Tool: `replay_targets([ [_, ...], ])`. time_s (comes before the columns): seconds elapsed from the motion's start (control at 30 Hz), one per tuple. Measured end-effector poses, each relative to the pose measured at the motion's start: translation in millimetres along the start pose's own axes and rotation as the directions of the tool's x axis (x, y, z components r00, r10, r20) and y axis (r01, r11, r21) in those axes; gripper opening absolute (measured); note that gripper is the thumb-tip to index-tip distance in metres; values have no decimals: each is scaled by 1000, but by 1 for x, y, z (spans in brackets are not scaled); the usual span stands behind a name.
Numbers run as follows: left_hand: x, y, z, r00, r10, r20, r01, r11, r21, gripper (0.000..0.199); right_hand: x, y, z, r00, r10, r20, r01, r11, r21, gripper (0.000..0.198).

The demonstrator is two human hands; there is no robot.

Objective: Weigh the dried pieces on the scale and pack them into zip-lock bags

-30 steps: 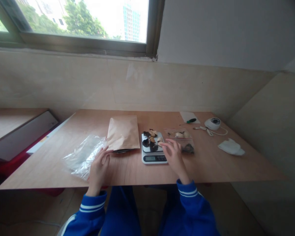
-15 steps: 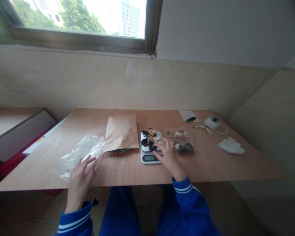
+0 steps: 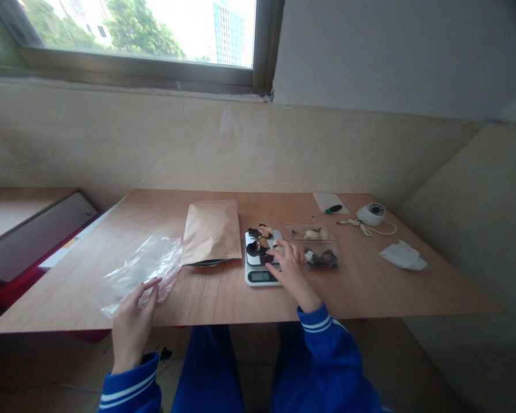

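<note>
My left hand (image 3: 134,321) has its fingers curled onto the near right edge of a clear plastic zip bag (image 3: 141,267), which lies crumpled on the table. My right hand (image 3: 293,275) hovers over the right side of a white kitchen scale (image 3: 253,280), its thumb apart from the fingers. On the scale's plate sit dark dried mushroom pieces (image 3: 258,248) and a tan piece (image 3: 265,230). A pale piece (image 3: 278,248) lies just at the fingertips; whether they touch it I cannot tell. The scale's display (image 3: 260,276) is lit, but its digits are too small to read.
A brown paper pouch (image 3: 212,232) lies left of the scale. To its right are a zip bag of pale pieces (image 3: 317,233) and one of dark pieces (image 3: 322,259). Farther right lie a screwdriver (image 3: 333,209), a white dome camera (image 3: 371,214) with cable, and a crumpled white tissue (image 3: 403,255).
My left hand has shifted slightly left and its fingers have drawn closer together on the clear bag. The bag's near end has moved a little left. My right hand is almost still.
</note>
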State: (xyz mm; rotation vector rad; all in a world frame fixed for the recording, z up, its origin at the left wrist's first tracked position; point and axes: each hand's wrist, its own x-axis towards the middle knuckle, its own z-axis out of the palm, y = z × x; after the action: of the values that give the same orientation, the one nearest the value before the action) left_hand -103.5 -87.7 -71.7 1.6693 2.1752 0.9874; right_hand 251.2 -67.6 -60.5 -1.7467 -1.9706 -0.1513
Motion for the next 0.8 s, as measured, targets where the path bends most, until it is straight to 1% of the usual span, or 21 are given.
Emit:
replay_targets([
  [0.1,-4,12,-9,992,-121,-38,123,991,47,41,2,0,1,1000,-7,5,7,1000,-10,14],
  [0.17,-7,17,-15,982,-166,-93,171,984,53,41,1,0,0,1000,-14,16,14,1000,-1,12],
  [0.27,-12,20,-24,956,-201,-213,207,978,8,39,0,-1,-3,999,-36,23,35,999,21,11],
  [0.33,-16,21,-30,929,-225,-295,226,974,-34,36,-1,0,-4,999,-50,16,50,998,34,10],
  [0.4,-20,23,-34,904,-246,-350,236,969,-71,34,-2,0,-6,999,-49,6,49,998,42,9],
  [0.53,-26,33,-38,902,-275,-333,252,961,-110,38,0,0,-9,998,-68,-4,69,997,47,9],
  [0.63,-31,44,-38,913,-261,-314,231,964,-129,36,2,-3,-17,995,-83,-54,87,994,61,10],
  [0.7,-34,51,-38,929,-228,-293,201,972,-118,36,-1,-4,-26,991,-43,-125,54,995,89,11],
  [0.8,-39,58,-40,945,-205,-255,186,978,-95,37,-17,4,-40,963,92,-253,-42,980,195,18],
])
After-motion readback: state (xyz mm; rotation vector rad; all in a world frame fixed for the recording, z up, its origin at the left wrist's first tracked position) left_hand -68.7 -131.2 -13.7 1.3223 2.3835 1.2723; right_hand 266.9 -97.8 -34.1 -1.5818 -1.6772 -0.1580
